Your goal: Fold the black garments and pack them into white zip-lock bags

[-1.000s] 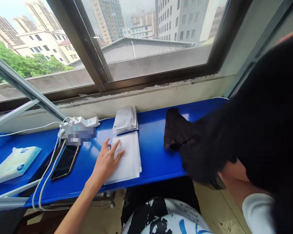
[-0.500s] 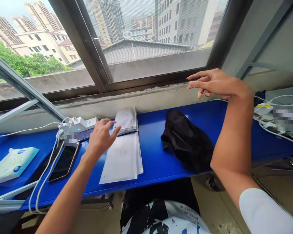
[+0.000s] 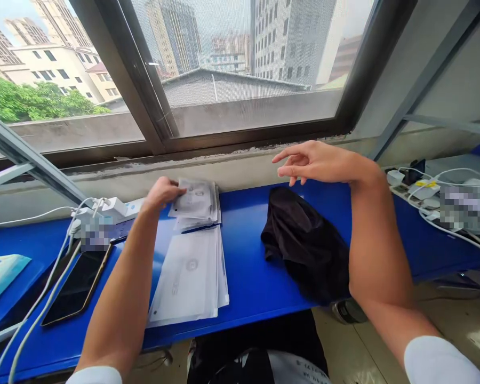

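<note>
My left hand (image 3: pixel 164 192) is closed on the edge of the top small frosted zip bag (image 3: pixel 195 201), its thumb over the near side and its other fingers partly hidden. That bag is tilted a little off the small bags (image 3: pixel 213 217) stacked under it. Nearer to me lies a pile of larger frosted zip bags (image 3: pixel 186 277) with faint printing. My right hand (image 3: pixel 310 161) hangs in the air with the wrist bent and the fingers loosely stretched out, holding nothing. Below it a crumpled black cloth (image 3: pixel 300 242), perhaps a garment, rests on the blue table (image 3: pixel 240 256).
On the left are a phone (image 3: pixel 78 285), a white power strip (image 3: pixel 114 209) with cables, and a wipes pack (image 3: pixel 4 274). More cables and chargers (image 3: pixel 428 186) lie at the right. A window (image 3: pixel 248 80) and low wall stand behind the table.
My left hand has reached forward to the small stack and taken hold of its top bag, lifting it slightly. My right hand has come lower and to the left. The view has shifted slightly.
</note>
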Demonstrator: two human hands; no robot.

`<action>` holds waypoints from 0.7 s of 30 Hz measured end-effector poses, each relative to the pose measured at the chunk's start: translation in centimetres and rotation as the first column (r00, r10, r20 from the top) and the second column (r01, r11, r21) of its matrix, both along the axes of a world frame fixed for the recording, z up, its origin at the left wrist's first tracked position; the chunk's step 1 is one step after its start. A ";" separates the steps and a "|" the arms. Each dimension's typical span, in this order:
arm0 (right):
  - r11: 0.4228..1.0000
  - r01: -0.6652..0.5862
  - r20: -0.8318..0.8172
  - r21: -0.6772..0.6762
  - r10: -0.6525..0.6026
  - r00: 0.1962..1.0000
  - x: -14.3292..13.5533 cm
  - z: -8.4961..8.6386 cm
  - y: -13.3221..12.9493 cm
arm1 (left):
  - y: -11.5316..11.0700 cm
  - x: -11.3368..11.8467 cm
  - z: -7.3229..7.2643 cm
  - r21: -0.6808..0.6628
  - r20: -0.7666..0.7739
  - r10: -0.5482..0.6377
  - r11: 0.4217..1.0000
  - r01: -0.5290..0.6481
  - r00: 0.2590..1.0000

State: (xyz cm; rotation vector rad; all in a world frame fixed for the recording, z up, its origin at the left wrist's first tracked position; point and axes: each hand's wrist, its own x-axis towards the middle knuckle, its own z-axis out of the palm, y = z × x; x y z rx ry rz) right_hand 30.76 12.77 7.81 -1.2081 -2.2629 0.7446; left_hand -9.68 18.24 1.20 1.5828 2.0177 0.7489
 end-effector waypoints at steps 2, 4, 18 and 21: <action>1.000 0.010 -0.042 0.023 -0.009 0.999 -1.5 -0.8 0.8 | -0.3 0.6 1.4 0.074 0.186 -0.040 0.997 0.027 0.982; 0.992 0.079 -0.105 0.095 -0.069 0.992 -3.2 -1.7 1.6 | -1.2 1.7 2.9 0.211 0.396 -0.171 0.973 0.092 0.902; 0.716 0.314 -0.354 0.624 -0.099 0.930 -9.1 -2.3 -1.7 | -7.5 7.9 5.7 0.695 0.190 -0.630 0.628 0.350 0.753; 0.714 0.229 -0.292 0.662 -0.037 0.956 -10.0 -2.4 -2.7 | -8.9 8.7 6.5 0.733 -0.062 -0.636 0.494 0.467 0.770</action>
